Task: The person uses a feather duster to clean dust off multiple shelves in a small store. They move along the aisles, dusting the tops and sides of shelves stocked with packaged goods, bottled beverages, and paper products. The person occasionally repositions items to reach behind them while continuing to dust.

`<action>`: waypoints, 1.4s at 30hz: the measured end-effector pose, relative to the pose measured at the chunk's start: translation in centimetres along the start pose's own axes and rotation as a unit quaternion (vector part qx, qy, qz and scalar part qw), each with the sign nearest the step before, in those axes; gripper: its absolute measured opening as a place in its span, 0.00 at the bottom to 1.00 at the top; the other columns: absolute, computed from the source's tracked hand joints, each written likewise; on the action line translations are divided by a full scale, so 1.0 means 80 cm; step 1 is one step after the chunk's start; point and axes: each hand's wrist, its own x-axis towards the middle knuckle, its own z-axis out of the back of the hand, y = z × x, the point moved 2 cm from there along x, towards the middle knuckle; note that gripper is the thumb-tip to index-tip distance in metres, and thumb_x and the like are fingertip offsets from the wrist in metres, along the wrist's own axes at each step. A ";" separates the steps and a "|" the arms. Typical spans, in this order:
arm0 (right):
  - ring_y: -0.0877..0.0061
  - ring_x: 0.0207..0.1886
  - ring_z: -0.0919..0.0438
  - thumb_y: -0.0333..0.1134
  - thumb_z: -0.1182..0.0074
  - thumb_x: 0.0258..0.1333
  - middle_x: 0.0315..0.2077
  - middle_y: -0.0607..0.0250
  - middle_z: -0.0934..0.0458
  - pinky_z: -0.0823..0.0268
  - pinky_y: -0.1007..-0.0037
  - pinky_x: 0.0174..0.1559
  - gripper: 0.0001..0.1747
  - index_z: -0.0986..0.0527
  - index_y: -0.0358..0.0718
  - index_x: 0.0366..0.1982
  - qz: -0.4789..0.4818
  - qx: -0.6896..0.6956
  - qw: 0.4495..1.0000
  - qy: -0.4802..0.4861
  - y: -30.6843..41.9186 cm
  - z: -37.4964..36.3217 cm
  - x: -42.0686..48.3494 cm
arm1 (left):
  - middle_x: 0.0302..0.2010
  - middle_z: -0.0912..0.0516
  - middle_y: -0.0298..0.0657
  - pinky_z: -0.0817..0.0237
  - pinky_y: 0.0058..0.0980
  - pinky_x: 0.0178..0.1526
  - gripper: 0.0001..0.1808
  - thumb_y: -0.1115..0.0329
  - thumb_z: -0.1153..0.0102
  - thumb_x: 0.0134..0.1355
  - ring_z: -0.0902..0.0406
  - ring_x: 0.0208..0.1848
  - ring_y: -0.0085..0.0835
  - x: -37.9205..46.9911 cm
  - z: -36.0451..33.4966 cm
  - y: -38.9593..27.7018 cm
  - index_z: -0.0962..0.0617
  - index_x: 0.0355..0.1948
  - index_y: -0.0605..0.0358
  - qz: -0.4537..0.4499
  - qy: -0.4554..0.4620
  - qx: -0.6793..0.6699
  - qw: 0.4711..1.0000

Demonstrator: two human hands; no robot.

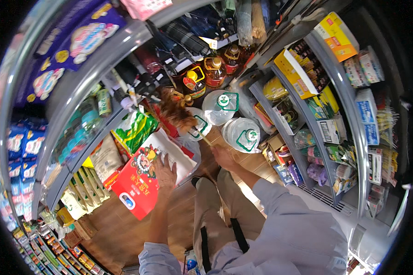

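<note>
My right hand (pixel 223 158) is closed around the thin handle of a brown feather duster (pixel 175 108). The duster's feathers reach over the red and white packages and beside the large water jugs. My left hand (pixel 165 172) lies with its fingers spread on a red and white rice package (pixel 137 187) with a cartoon figure and writing on it. Behind that package sits a green and yellow bag (pixel 136 130). Clear plastic water jugs with green handles (pixel 218 111) stand on the floor just beyond the duster.
Oil bottles with yellow and tan caps (pixel 214 74) are grouped at the back. Umbrellas (pixel 184 36) hang above them. Stocked grey shelves (pixel 297 91) curve along the right, and another shelf (pixel 69 175) runs along the left. Wooden-look floor (pixel 124 233) shows around my legs.
</note>
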 end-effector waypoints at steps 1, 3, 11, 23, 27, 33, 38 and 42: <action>0.52 0.26 0.24 0.42 0.57 0.63 0.22 0.49 0.25 0.32 0.56 0.29 0.15 0.28 0.37 0.31 -0.004 -0.036 0.999 0.015 -0.014 -0.013 0.009 | 0.60 0.38 0.55 0.48 0.48 0.62 0.29 0.61 0.44 0.57 0.42 0.62 0.55 0.013 -0.008 0.009 0.33 0.58 0.60 -0.009 0.020 -0.031 0.999; 0.51 0.28 0.23 0.44 0.57 0.63 0.23 0.49 0.23 0.32 0.55 0.30 0.16 0.28 0.38 0.30 -0.027 -0.106 0.993 0.053 -0.051 -0.037 0.018 | 0.61 0.38 0.54 0.48 0.50 0.61 0.28 0.61 0.46 0.58 0.43 0.63 0.54 0.035 -0.021 0.017 0.33 0.58 0.61 -0.038 0.003 -0.013 0.999; 0.57 0.18 0.25 0.45 0.48 0.57 0.13 0.55 0.27 0.36 0.59 0.19 0.13 0.26 0.44 0.27 -0.112 -0.088 0.976 -0.165 -0.193 0.010 -0.081 | 0.58 0.34 0.50 0.55 0.53 0.63 0.23 0.56 0.53 0.61 0.44 0.63 0.53 0.075 -0.054 0.023 0.30 0.53 0.59 -0.072 -0.024 0.032 0.997; 0.54 0.25 0.23 0.42 0.50 0.57 0.19 0.49 0.24 0.32 0.55 0.26 0.13 0.26 0.40 0.27 -0.004 0.032 0.996 -0.089 -0.030 -0.091 0.123 | 0.57 0.32 0.47 0.52 0.49 0.62 0.19 0.56 0.57 0.63 0.43 0.61 0.52 0.076 -0.065 0.024 0.26 0.48 0.57 -0.065 -0.044 0.034 0.996; 0.55 0.29 0.21 0.46 0.55 0.58 0.24 0.50 0.21 0.29 0.56 0.32 0.16 0.26 0.40 0.34 -0.064 -0.049 0.993 -0.083 -0.022 -0.080 0.232 | 0.55 0.32 0.48 0.51 0.50 0.61 0.18 0.57 0.57 0.63 0.42 0.61 0.53 0.075 -0.070 0.026 0.26 0.47 0.57 -0.077 -0.052 0.025 0.995; 0.55 0.22 0.23 0.45 0.48 0.56 0.16 0.52 0.24 0.32 0.55 0.25 0.15 0.26 0.41 0.24 0.004 -0.028 0.970 -0.243 -0.112 -0.031 0.202 | 0.55 0.32 0.47 0.50 0.50 0.60 0.17 0.58 0.56 0.62 0.41 0.59 0.53 0.076 -0.074 0.029 0.26 0.46 0.56 -0.083 -0.060 0.021 0.995; 0.48 0.24 0.27 0.40 0.50 0.60 0.19 0.43 0.26 0.36 0.59 0.25 0.16 0.27 0.34 0.26 -0.159 0.127 0.902 -0.382 -0.157 -0.005 0.137 | 0.55 0.32 0.47 0.50 0.50 0.60 0.17 0.57 0.56 0.62 0.41 0.59 0.52 0.074 -0.074 0.027 0.25 0.45 0.56 -0.064 -0.049 0.022 0.996; 0.49 0.21 0.28 0.39 0.51 0.61 0.18 0.44 0.27 0.37 0.58 0.22 0.16 0.29 0.34 0.25 -0.152 0.186 0.877 -0.416 -0.137 -0.013 0.127 | 0.55 0.31 0.48 0.50 0.50 0.60 0.21 0.51 0.60 0.66 0.40 0.59 0.51 0.073 -0.075 0.028 0.25 0.45 0.56 -0.062 -0.047 0.031 0.997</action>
